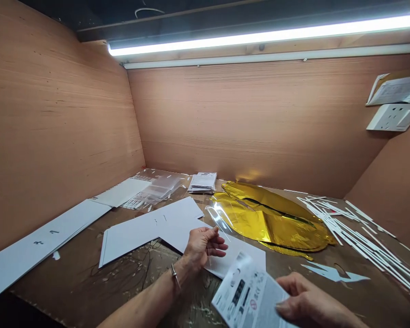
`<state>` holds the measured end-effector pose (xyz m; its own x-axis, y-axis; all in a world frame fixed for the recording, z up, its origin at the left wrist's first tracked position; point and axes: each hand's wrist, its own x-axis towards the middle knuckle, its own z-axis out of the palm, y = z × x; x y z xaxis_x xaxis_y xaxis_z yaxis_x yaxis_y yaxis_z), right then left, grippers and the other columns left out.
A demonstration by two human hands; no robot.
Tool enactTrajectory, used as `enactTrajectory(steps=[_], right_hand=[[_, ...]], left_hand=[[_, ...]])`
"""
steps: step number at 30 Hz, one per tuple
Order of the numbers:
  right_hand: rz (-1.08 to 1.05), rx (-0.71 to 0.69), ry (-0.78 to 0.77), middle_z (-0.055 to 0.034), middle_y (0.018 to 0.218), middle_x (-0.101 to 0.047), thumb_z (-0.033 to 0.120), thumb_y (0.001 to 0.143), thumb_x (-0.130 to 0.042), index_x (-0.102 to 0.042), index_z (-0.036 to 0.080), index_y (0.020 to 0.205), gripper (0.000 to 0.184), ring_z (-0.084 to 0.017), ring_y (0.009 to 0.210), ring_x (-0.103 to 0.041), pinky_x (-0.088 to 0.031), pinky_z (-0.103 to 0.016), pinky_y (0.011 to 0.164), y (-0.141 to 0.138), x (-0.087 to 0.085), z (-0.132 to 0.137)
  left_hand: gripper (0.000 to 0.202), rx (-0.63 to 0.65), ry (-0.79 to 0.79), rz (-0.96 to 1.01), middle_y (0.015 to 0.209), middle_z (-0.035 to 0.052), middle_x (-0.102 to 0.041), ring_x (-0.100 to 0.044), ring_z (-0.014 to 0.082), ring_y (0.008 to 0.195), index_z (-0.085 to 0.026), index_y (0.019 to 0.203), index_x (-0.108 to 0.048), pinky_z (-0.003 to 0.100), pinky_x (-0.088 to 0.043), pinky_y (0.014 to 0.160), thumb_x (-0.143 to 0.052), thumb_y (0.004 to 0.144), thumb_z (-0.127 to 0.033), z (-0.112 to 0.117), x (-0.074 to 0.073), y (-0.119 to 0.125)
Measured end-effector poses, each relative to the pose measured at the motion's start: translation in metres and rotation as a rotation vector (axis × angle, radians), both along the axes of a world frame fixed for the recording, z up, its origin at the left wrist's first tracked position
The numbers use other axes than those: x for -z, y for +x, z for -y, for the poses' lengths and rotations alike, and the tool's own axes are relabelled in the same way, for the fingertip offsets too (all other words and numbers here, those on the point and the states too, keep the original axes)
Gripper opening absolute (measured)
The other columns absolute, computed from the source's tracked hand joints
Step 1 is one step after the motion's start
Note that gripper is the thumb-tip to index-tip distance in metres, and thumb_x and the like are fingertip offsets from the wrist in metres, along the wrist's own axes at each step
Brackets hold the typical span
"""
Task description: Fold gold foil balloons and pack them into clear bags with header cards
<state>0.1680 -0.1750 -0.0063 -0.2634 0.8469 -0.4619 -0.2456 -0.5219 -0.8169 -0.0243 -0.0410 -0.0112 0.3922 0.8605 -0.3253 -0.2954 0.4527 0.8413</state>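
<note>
My left hand (pixel 201 248) pinches the near edge of a clear plastic bag (pixel 222 223), which stretches up toward a pile of gold foil balloons (pixel 269 218). A bracelet sits on that wrist. My right hand (pixel 310 303) grips a printed white paper card (pixel 248 294) at the bottom of the view, thumb on top. Both hands hover over white angular card pieces (pixel 150 228) lying on the brown worktop.
White plastic sticks (pixel 358 234) lie scattered at the right. A stack of printed cards (pixel 203 182) and clear bags (pixel 157 189) sit at the back. A long white board (pixel 44 241) runs along the left wall. Wooden walls enclose the bench; a socket (pixel 394 116) is on the right wall.
</note>
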Motion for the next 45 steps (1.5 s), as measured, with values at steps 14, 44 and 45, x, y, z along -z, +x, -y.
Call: enactTrajectory(steps=[14, 44, 45], right_hand=[[0.031, 0.192, 0.155, -0.0069, 0.065, -0.067, 0.032, 0.056, -0.067, -0.066, 0.012, 0.081, 0.032, -0.024, 0.058, -0.063, -0.049, -0.034, 0.057, -0.022, 0.004, -0.023], [0.826, 0.803, 0.672, -0.0019, 0.066, -0.067, 0.035, 0.064, -0.064, -0.069, 0.023, 0.069, 0.014, -0.018, 0.063, -0.060, -0.047, -0.023, 0.060, 0.000, -0.040, 0.078], [0.842, 0.787, 0.686, -0.0018, 0.067, -0.067, 0.034, 0.065, -0.064, -0.069, 0.022, 0.070, 0.013, -0.018, 0.064, -0.060, -0.047, -0.022, 0.060, 0.002, -0.040, 0.076]], left_hand=[[0.036, -0.112, 0.049, 0.005, 0.060, 0.0067, -0.063, -0.056, 0.0131, 0.048, -0.010, 0.065, -0.055, 0.021, -0.041, 0.041, -0.068, 0.059, -0.043, 0.021, -0.008, -0.023], [0.012, 0.380, 1.125, -0.512, 0.054, -0.0004, -0.057, -0.047, 0.0115, 0.052, -0.018, 0.065, -0.065, 0.020, -0.035, 0.053, -0.055, 0.071, -0.020, 0.091, -0.062, 0.027], [0.012, 0.379, 1.119, -0.500, 0.053, -0.0006, -0.056, -0.046, 0.0110, 0.052, -0.017, 0.065, -0.065, 0.020, -0.035, 0.052, -0.055, 0.070, -0.019, 0.090, -0.062, 0.027]])
